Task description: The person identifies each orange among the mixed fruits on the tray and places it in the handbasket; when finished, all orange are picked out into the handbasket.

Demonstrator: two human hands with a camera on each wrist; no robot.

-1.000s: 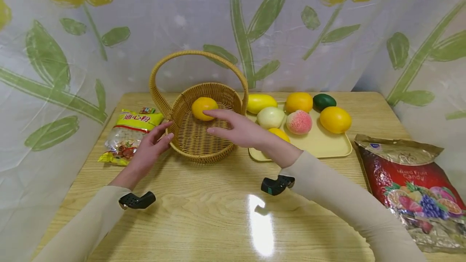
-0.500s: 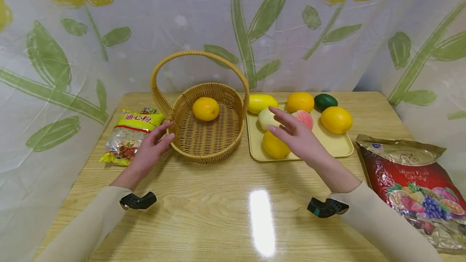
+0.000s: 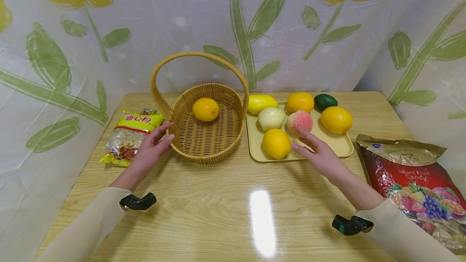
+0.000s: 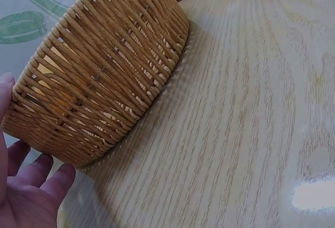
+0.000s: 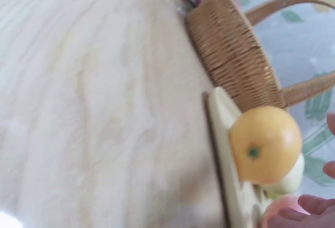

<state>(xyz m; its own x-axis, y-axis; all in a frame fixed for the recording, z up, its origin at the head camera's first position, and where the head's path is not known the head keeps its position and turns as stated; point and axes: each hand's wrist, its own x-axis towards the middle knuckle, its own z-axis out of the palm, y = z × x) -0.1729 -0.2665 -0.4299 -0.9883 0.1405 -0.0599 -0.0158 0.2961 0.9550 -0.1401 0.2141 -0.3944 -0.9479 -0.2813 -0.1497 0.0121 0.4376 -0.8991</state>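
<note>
My left hand [image 3: 151, 148] touches the left rim of the wicker basket [image 3: 204, 157] with thumb and fingertips. In the left wrist view, those fingers [image 4: 58, 182] lie against its outer wall. An orange-yellow fruit [image 3: 205, 109] lies inside the basket. My right hand [image 3: 320, 155] reaches over the front of the cream tray [image 3: 327, 144], fingers apart, holding nothing. Its thumb is close beside an orange [image 3: 276, 144], and its fingertips are at the pink peach [image 3: 300, 120]; contact is unclear. A pale round fruit [image 3: 271, 118] sits behind the orange.
More fruit stands at the tray's back: a yellow one [image 3: 262, 103], another orange [image 3: 300, 102], a dark green one [image 3: 325, 102] and an orange-yellow one [image 3: 336, 119]. A yellow pasta bag [image 3: 132, 132] lies left of the basket, a red candy bag [image 3: 415, 185] at right.
My right hand has drawn back from over the basket, moving right across the tray and down beside the front orange. The left hand stays at the basket rim; the fruit inside lies still.
</note>
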